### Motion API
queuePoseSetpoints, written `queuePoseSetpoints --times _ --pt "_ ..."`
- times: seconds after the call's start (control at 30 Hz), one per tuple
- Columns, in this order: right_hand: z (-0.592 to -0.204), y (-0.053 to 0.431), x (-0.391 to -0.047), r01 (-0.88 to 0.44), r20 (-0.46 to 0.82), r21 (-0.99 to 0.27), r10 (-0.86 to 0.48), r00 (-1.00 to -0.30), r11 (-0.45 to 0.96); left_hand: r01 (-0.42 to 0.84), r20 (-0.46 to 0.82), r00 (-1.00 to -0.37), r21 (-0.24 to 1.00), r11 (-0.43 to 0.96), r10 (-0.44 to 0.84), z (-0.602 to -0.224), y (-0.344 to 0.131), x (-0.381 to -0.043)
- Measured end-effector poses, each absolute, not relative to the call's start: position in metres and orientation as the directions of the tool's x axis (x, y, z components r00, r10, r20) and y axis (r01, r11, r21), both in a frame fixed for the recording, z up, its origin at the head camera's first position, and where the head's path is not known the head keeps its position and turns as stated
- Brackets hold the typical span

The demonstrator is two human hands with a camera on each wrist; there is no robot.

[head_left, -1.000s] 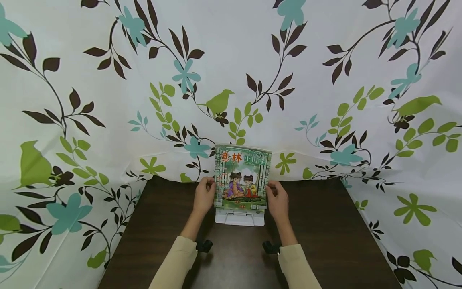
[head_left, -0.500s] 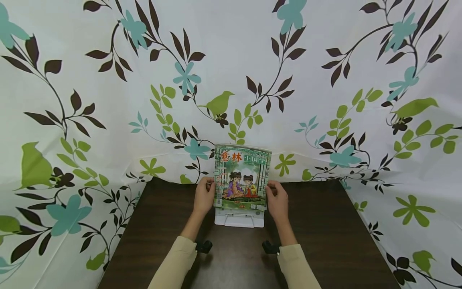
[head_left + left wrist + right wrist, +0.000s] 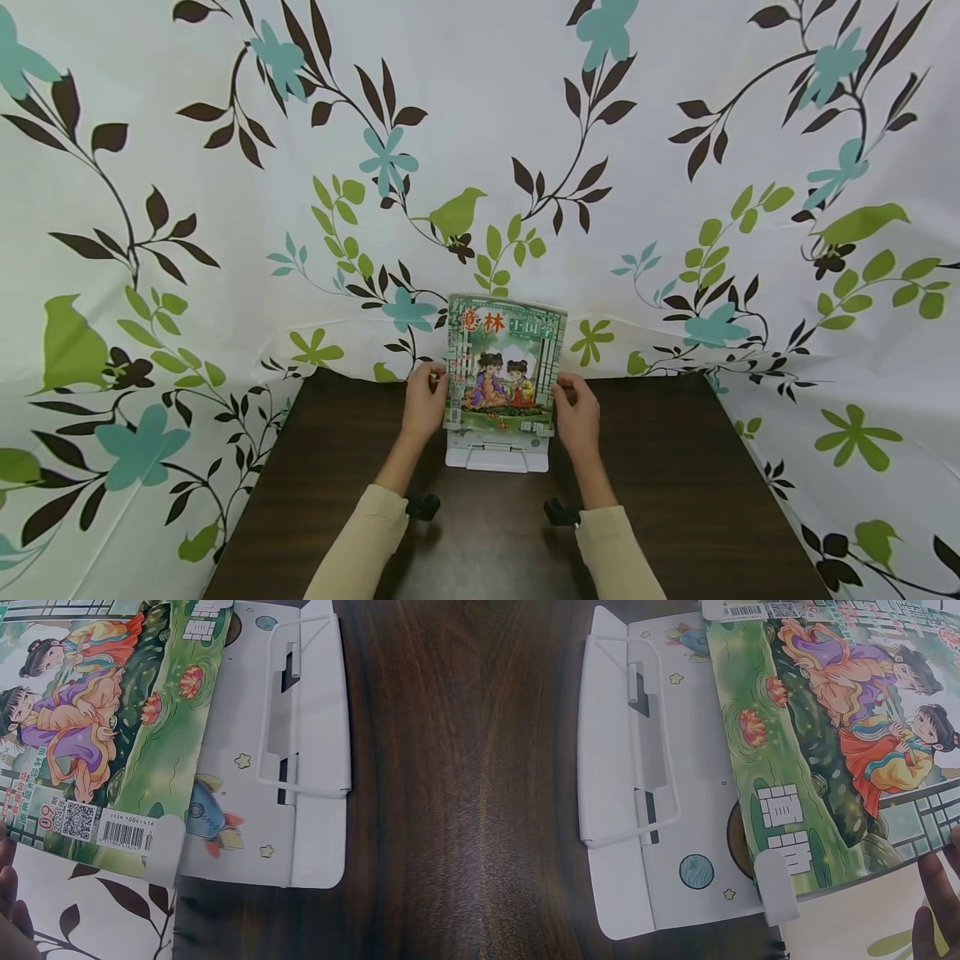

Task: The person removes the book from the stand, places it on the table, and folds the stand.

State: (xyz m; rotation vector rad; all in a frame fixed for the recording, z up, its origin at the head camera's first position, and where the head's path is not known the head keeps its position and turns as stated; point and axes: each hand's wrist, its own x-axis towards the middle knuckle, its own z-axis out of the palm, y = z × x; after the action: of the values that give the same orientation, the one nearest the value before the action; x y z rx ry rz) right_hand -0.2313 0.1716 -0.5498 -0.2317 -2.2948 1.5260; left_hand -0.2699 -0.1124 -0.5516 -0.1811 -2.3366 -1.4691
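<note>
A green magazine [image 3: 504,371] with two illustrated figures on its cover leans upright against a white book stand [image 3: 497,459]. My left hand [image 3: 423,404] pinches its left side edge at mid-height. On the opposite edge my right hand [image 3: 578,417] grips it at about the same height. In the left wrist view a white tab [image 3: 166,851] laps over one lower corner of the cover; the right wrist view has a matching tab [image 3: 776,889] at the other corner. The stand's lower plate, with a folded wire bar [image 3: 270,705], shows below the magazine. Most of its back panel is hidden.
The stand sits on a dark wooden table [image 3: 660,467], near its back edge. Behind and beside the table hangs a white cloth [image 3: 420,50] printed with leaves, flowers and birds. Black wrist mounts [image 3: 423,507] stick out inward from both cuffs.
The magazine has shifted slightly upward between my hands, its top edge a little higher against the cloth. My left hand has risen a touch; the right has barely moved.
</note>
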Motion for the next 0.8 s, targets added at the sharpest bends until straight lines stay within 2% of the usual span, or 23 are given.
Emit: queuePoseSetpoints --times 0.43,0.8 --pt "-0.541 0.173 -0.231 -0.136 0.249 -0.934 0.327 -0.912 0.331 0.322 0.397 -0.915 0.827 0.461 -0.071 -0.538 -0.110 -0.276" --pt "-0.534 0.171 -0.234 -0.162 0.287 -0.923 0.341 -0.895 0.349 0.314 0.381 -0.923 0.831 0.460 -0.058 -0.531 -0.110 -0.279"
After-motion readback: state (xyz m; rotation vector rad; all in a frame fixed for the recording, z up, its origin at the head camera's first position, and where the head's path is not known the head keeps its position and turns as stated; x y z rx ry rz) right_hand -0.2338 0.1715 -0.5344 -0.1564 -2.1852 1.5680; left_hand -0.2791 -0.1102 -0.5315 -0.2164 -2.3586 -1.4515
